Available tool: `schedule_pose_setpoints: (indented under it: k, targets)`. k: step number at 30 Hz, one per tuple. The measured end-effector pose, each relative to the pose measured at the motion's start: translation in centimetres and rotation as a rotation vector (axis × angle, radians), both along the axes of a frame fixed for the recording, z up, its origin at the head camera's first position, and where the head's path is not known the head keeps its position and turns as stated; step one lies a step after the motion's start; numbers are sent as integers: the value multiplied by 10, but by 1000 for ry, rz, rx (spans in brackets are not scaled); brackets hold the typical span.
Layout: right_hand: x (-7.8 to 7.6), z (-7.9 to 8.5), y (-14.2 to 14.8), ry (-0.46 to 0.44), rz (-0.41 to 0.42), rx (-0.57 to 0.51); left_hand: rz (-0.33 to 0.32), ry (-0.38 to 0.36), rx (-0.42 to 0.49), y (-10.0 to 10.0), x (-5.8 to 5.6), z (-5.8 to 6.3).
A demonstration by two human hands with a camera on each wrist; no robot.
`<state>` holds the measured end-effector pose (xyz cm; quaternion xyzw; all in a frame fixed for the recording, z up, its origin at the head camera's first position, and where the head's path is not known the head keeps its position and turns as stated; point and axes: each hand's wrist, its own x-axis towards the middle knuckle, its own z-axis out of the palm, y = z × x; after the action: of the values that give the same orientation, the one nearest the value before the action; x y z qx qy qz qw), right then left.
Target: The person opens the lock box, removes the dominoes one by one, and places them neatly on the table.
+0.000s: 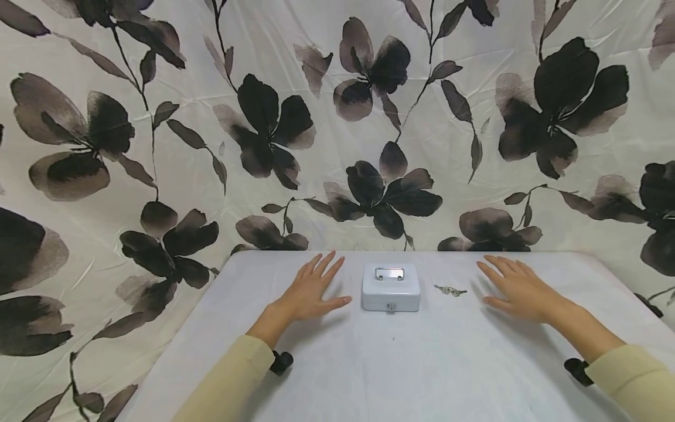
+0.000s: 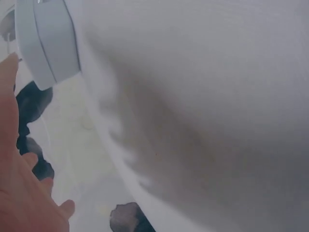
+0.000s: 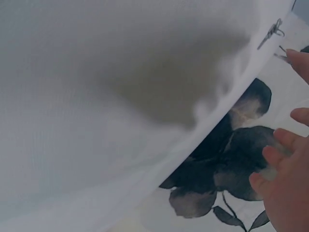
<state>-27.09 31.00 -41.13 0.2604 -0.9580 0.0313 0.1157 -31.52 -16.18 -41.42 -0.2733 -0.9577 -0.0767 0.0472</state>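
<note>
A small white metal cash box (image 1: 391, 288) stands on the white-covered table, lid down, with a folded metal handle (image 1: 389, 274) on top and a round lock (image 1: 391, 306) in front. To its right lie small metal keys (image 1: 450, 291). My left hand (image 1: 311, 293) hovers left of the box, fingers spread, holding nothing. Right of the keys, my right hand (image 1: 522, 288) is likewise held above the table with its fingers apart. In the left wrist view the box (image 2: 48, 41) appears beyond the thumb. The keys (image 3: 273, 32) show past the right fingertips in the right wrist view.
The table (image 1: 390, 369) has a white cloth and ends at a far edge just behind the box. A white curtain with dark flowers (image 1: 379, 193) hangs behind it. Black wrist straps (image 1: 281, 363) sit at both cuffs.
</note>
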Motion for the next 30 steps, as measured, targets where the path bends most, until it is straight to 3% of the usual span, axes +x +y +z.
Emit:
schedule_pose_setpoints:
  k: [10,26,30]
  targets:
    - [-2,-1,-16,-67,-4,-137,-6,-105,154,10,-1,-6]
    - [-16,0,-34,-281,1,-419,-61,-323,448,29,-6,-12]
    - [-21,-3,-35,-376,-24,-483,-41,-399,517,36,-8,-13]
